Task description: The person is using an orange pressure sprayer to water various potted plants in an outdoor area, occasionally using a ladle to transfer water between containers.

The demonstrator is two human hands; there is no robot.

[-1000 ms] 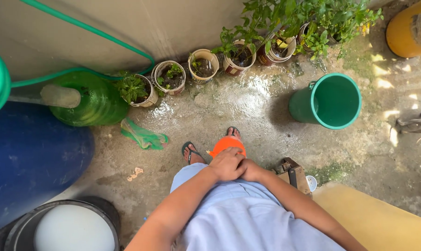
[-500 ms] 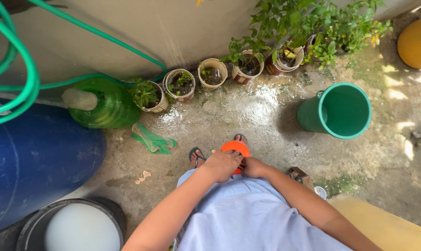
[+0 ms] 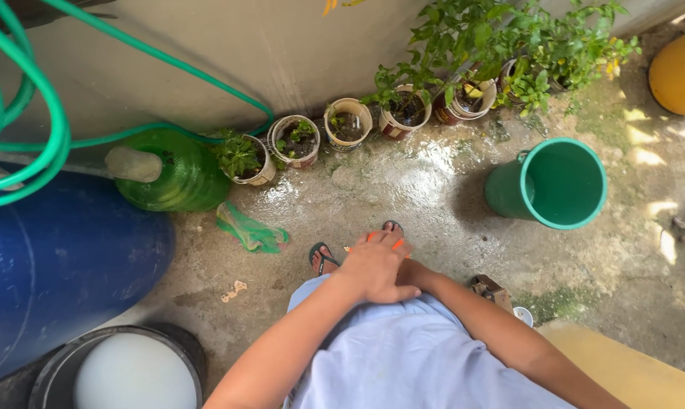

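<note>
Now the left hand point(image 3: 374, 266) has slid over the orange cup point(image 3: 395, 243), covering nearly all of it; half a second ago its round top showed plainly. Left fingers lie spread and pressed on the cup. Beneath it, the right hand point(image 3: 412, 274) is mostly hidden, so its fingers cannot be told. Both feet stand on wet floor point(image 3: 403, 174), green bucket point(image 3: 547, 185) well apart

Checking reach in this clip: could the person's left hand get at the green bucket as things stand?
Probably not without stepping or leaning: the left hand is laid over an orange object at the waist, and the green bucket stands apart across bare wet concrete, nothing between.
</note>
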